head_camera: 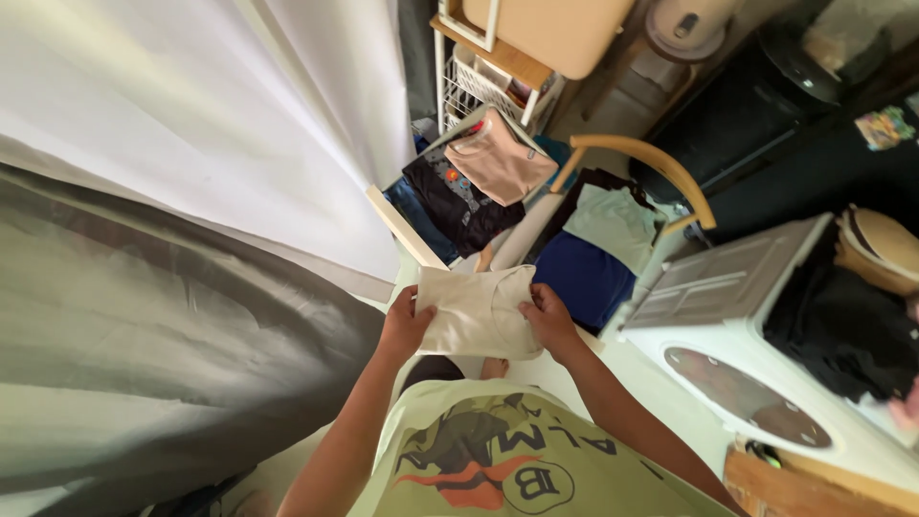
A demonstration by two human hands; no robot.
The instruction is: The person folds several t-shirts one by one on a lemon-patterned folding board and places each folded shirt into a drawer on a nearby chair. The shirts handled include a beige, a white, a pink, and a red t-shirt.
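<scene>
A folded cream garment [476, 308] is held between both my hands in front of my chest. My left hand [405, 324] grips its left edge and my right hand [549, 319] grips its right edge. Just beyond it stands a wooden chair [639, 159] with a blue garment [581, 279] and a pale green garment [616, 223] lying on its seat. Dark clothes [456, 202] and a pink garment [498, 160] hang on a rack to the left of the chair.
White curtain [191, 105] and grey curtain [163, 335] fill the left side. A white washing machine [766, 364] with dark clothing [842, 325] on top stands at the right. A white wire shelf [474, 81] stands at the back.
</scene>
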